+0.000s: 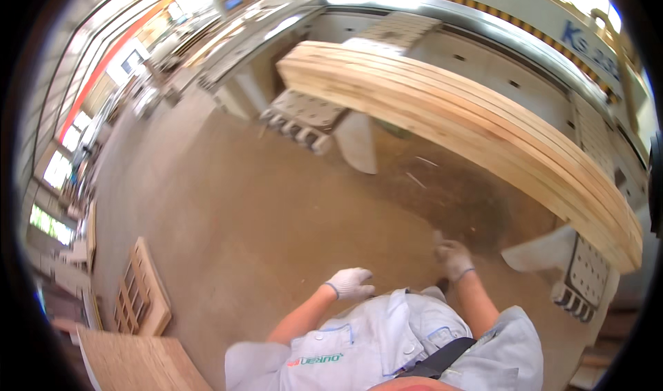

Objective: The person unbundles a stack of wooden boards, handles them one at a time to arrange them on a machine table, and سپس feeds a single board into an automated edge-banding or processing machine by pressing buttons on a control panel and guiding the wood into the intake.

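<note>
My left hand (pixel 351 284), in a white knit glove, hangs in front of my waist. Its fingers are loosely bent, with a gap between thumb and fingers and nothing held. To its right is my right hand (pixel 454 258), also gloved and somewhat blurred. A finger or thumb points forward from it, and no object shows in its grasp. Neither hand touches the stack of long timber beams (pixel 442 111) ahead, which lies across the perforated metal supports (pixel 309 109) of a large machine.
Behind the beams runs a machine beam with a yellow-black striped edge (pixel 476 8). Metal support ends (pixel 577 301) jut out at the right. A slatted wooden frame (pixel 146 287) and a wooden board (pixel 141 360) are at the lower left. Thin scraps lie on the brown floor (pixel 242 204).
</note>
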The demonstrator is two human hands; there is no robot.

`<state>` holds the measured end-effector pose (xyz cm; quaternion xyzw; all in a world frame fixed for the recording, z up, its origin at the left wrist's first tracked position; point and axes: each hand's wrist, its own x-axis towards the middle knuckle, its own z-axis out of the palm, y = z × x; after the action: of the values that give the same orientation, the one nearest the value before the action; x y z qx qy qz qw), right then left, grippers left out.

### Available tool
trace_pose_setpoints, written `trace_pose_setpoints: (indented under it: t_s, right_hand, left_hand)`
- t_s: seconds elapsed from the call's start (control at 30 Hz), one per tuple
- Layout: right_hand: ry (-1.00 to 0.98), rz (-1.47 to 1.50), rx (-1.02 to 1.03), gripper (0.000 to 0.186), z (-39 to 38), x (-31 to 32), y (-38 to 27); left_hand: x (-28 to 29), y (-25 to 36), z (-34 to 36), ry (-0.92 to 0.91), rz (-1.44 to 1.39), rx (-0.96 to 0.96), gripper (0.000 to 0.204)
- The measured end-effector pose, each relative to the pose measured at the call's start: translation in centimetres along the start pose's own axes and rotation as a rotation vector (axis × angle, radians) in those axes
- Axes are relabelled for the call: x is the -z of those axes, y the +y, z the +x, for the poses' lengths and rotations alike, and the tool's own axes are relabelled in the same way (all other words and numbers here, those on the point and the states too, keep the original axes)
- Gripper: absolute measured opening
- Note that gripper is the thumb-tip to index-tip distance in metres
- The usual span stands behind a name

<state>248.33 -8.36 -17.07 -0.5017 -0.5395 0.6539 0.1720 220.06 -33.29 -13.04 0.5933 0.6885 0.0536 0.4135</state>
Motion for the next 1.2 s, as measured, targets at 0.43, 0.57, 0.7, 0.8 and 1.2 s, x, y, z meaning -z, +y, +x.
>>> trace_pose_setpoints:
  t_s: [0.43,0.57,0.7,0.8,1.2]
  right_hand:
    - [-0.865,-0.29,0.069,0.025,14.6,-50.7,-18.9]
    - [-0.934,-0.112,-0.057,0.016,17.7,-59.8,-15.7]
    - [-1.04,-0.101,-0.037,0.014,21.8,-73.6,-27.2]
    - [-1.041,-0.213,-0.021,0.013,26.9,-79.9,-30.3]
    - [-0.978,0.059,0.088,0.011,46.7,-107.9,-49.4]
  left_hand:
    - [15.2,-30.1,-21.4,0.967,-0.741,0.459,0.058]
    - [10.4,-38.9,-26.6,1.063,-0.612,0.92,0.048]
    - [13.0,-47.1,-27.6,1.392,-1.161,0.877,0.04]
    - [13.6,-51.3,-23.0,1.425,-1.533,0.843,0.035]
    - [64.9,-79.0,-16.6,1.173,-0.743,0.442,0.035]
